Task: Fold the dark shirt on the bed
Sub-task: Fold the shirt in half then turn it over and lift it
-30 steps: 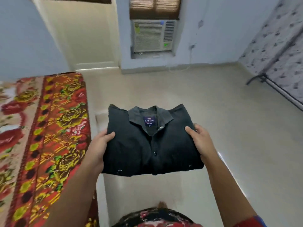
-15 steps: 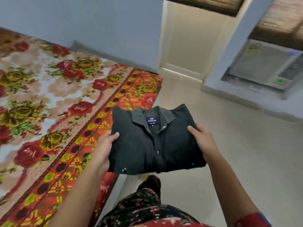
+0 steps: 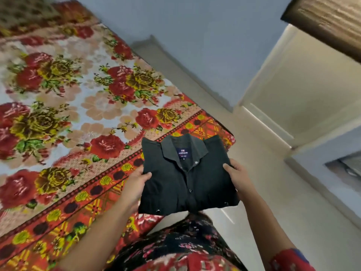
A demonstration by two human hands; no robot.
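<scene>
1. Your dark shirt (image 3: 187, 178) is folded into a neat rectangle. The collar is on the far side, the button front faces up, and the blue neck label (image 3: 183, 152) shows.
2. Your left hand (image 3: 134, 182) grips the shirt's left edge, thumb on top, with the fingers hidden beneath the cloth.
3. Your right hand (image 3: 237, 176) holds the right edge the same way, thumb lying over the fabric.
4. You hold the shirt level over the right border of the bed (image 3: 82, 118), its right part above the pale floor (image 3: 263, 173).
5. The bed's cover of red and yellow roses fills the left of the scene.
</scene>
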